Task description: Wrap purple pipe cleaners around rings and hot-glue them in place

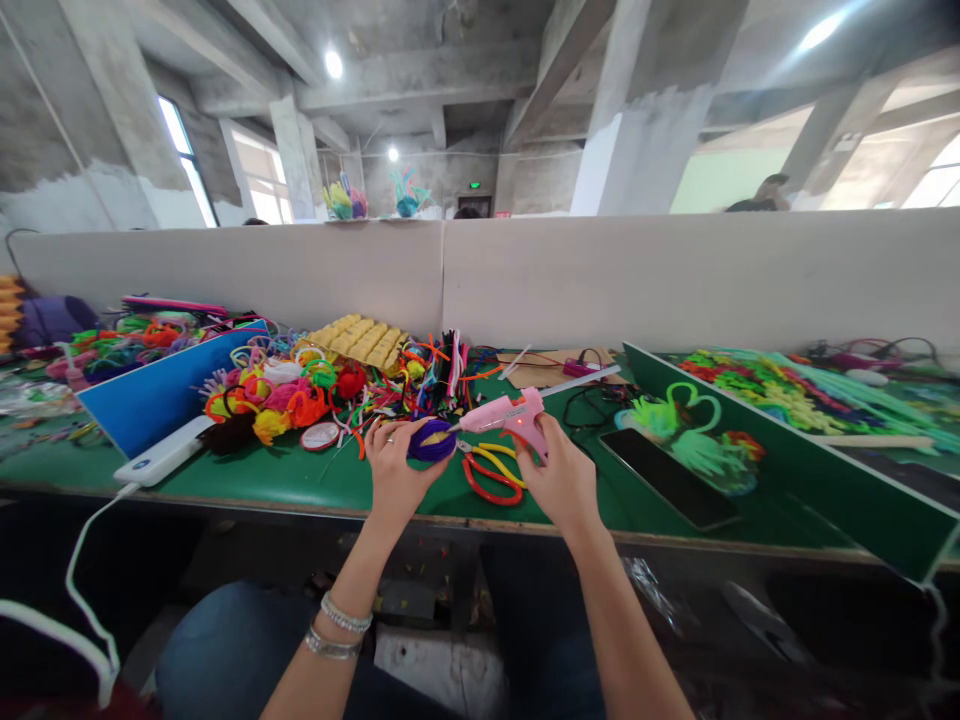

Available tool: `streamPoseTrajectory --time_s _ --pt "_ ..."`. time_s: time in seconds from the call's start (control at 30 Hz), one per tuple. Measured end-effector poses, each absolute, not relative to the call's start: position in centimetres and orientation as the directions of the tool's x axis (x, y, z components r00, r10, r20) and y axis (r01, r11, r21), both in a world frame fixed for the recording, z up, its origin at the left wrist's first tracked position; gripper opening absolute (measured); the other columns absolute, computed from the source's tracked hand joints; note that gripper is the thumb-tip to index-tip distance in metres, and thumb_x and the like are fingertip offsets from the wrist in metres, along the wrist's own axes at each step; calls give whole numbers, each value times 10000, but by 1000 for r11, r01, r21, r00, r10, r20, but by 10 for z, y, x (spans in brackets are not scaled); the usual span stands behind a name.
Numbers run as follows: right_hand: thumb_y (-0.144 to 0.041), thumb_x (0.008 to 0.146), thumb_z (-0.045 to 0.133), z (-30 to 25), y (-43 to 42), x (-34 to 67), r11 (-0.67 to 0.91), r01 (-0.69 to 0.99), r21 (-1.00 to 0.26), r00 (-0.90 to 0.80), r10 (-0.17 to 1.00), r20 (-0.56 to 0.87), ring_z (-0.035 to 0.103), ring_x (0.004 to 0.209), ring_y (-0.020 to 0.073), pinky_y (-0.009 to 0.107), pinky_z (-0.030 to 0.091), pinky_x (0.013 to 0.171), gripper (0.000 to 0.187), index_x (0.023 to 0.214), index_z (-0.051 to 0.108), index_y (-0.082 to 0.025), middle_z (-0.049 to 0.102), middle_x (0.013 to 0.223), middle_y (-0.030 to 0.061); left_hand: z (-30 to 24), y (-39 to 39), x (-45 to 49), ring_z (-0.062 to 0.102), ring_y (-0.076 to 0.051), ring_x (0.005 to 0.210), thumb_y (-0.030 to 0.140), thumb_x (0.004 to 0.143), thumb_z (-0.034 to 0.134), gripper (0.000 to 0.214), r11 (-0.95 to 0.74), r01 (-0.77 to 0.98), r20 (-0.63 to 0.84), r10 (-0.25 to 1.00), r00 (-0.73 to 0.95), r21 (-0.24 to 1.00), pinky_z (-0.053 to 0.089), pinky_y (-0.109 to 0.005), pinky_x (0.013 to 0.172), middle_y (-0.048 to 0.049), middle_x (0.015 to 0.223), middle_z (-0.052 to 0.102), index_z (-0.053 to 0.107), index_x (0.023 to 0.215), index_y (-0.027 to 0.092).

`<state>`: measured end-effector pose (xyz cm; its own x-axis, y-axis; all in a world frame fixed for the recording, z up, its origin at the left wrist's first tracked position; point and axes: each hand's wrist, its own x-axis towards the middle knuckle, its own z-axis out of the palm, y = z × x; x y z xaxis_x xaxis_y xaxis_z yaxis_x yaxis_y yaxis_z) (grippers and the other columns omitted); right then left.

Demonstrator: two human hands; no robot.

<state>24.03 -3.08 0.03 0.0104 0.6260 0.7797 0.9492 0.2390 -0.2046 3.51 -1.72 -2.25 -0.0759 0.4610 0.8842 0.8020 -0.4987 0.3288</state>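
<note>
Between the fingers and thumb of my left hand (397, 470) is a purple fuzzy coil (431, 452), with a yellowish patch on its face. My right hand (559, 470) is wrapped round the handle of a pink hot glue gun (501, 412), and a pale glue stick (581, 380) juts from its back end. The nozzle points left and meets the purple coil, though I cannot tell if it touches. Beneath the gun, pliers (491, 480) with red and yellow handles lie on the green table (300, 482).
Left of my hands lies a heap of colourful pipe-cleaner pieces (281, 395) with a yellow egg-crate tray (360, 342) behind. A blue divider (172, 385) and white power strip (165, 452) stand further left. To the right are a phone (667, 480), green fuzzy swans (694, 430) and a green divider (795, 455).
</note>
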Motion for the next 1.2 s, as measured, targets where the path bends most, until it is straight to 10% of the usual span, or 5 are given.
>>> streamPoseTrajectory --time_s 0.77,1.2 --pt "-332 812 457 1 -31 243 150 977 -151 23 632 775 599 784 212 258 378 573 317 1070 506 -155 636 957 100 -22 -18 34 528 -231 947 419 615 717 440 -532 727 843 524 -120 434 315 -461 981 -65 928 629 621 991 212" --pt "-423 800 493 -7 -17 277 -129 977 -171 209 737 642 590 747 191 252 295 516 340 1017 524 -163 623 900 61 -2 -13 16 605 -183 865 325 516 782 525 -572 145 569 688 -450 807 487 -347 829 -59 947 610 568 968 166"
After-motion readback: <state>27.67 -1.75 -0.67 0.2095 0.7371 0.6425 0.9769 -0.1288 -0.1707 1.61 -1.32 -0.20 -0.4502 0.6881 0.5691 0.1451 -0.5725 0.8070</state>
